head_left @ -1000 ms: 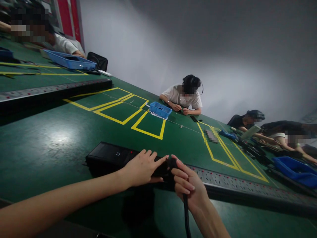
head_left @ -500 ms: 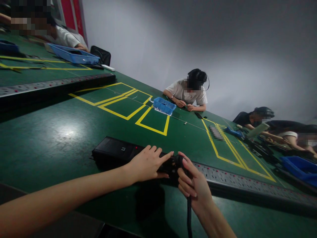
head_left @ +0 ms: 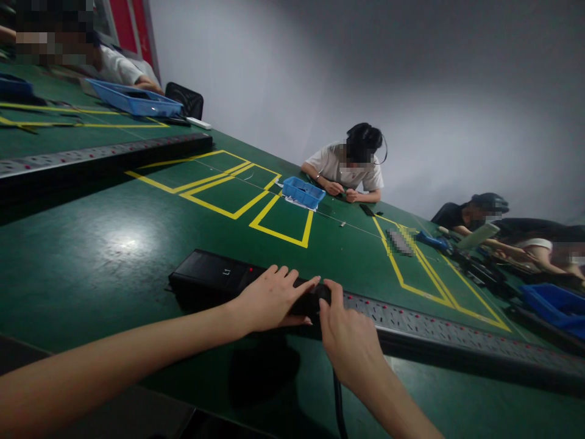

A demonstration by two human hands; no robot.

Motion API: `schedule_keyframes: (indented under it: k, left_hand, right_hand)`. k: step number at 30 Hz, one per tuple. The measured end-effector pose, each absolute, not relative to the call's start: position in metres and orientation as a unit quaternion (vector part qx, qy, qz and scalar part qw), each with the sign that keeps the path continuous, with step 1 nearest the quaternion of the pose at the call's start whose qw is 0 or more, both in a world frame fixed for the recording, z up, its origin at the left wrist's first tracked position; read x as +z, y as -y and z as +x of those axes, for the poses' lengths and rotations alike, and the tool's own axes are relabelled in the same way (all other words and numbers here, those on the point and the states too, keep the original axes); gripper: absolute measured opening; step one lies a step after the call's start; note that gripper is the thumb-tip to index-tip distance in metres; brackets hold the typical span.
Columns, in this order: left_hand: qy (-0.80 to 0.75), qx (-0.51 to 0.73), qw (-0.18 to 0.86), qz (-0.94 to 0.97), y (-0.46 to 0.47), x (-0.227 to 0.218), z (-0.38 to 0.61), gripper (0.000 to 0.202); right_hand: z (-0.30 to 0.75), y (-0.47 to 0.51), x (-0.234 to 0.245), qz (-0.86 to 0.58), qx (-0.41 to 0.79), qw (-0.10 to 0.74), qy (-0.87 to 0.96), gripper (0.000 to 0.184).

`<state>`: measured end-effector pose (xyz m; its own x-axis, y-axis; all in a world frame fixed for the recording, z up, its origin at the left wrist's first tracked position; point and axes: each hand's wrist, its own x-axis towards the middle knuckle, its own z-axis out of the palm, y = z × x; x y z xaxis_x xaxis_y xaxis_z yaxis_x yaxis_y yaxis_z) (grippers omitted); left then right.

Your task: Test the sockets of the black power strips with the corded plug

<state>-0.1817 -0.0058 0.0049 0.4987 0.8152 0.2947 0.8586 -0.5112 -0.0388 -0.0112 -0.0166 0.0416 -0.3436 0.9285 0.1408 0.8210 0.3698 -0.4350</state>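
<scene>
the left hand [head_left: 269, 299] lies across the long strip [head_left: 210, 274] — fingers over the top, thumb on the near side, so it holds the body. the strip is under this hand, with its black end to the left and its grey part going away to the right of both hands. the right hand [head_left: 351, 338] pinches, between thumb and forefinger, what looks like a dark plug [head_left: 325, 292], just beside the left fingertips; its other fingers are hidden. a black cable [head_left: 338, 399] hangs below the right hand. how the plug sits against the strip i cannot tell, it is too dark there. for good work, i think, the left hand should press firmly, because force from the right may slide the strip. the right hand should handle the plug's body, not the cable — straight, without twisting.
</scene>
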Motion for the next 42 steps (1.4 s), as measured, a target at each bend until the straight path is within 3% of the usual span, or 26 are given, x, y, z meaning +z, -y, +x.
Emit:
schedule_keyframes:
  k: [4, 8, 12, 18, 29, 35, 42]
  left_hand:
    - [0.492, -0.116, 0.089, -0.859, 0.007, 0.006, -0.182, 0.067]
    - [0.496, -0.109, 0.09, -0.857, 0.006, 0.007, -0.182, 0.064]
    - [0.494, -0.112, 0.085, -0.858, 0.007, 0.007, -0.182, 0.062]
    - [0.5, -0.118, 0.088, -0.853, 0.007, 0.006, -0.182, 0.063]
    - [0.496, -0.103, 0.096, -0.857, 0.004, 0.003, -0.182, 0.063]
    - [0.492, -0.111, 0.096, -0.858, 0.005, 0.004, -0.182, 0.064]
    - [0.49, -0.112, 0.104, -0.858, 0.005, 0.005, -0.182, 0.065]
  right_hand:
    - [-0.021, 0.019, 0.04, -0.525, 0.051, 0.164, 0.834, 0.029]
    - [-0.025, 0.018, 0.044, -0.537, -0.033, 0.093, 0.838, 0.037]
    - [-0.022, 0.013, 0.058, -0.539, -0.037, 0.009, 0.842, 0.043]
    - [-0.021, 0.007, 0.076, -0.508, -0.017, -0.033, 0.861, 0.041]
    - [-0.031, -0.012, 0.09, -0.423, 0.02, -0.062, 0.904, 0.018]
    - [-0.023, -0.012, 0.073, -0.46, -0.028, -0.022, 0.887, 0.029]
    - [-0.026, -0.004, 0.065, -0.491, -0.122, -0.058, 0.861, 0.037]
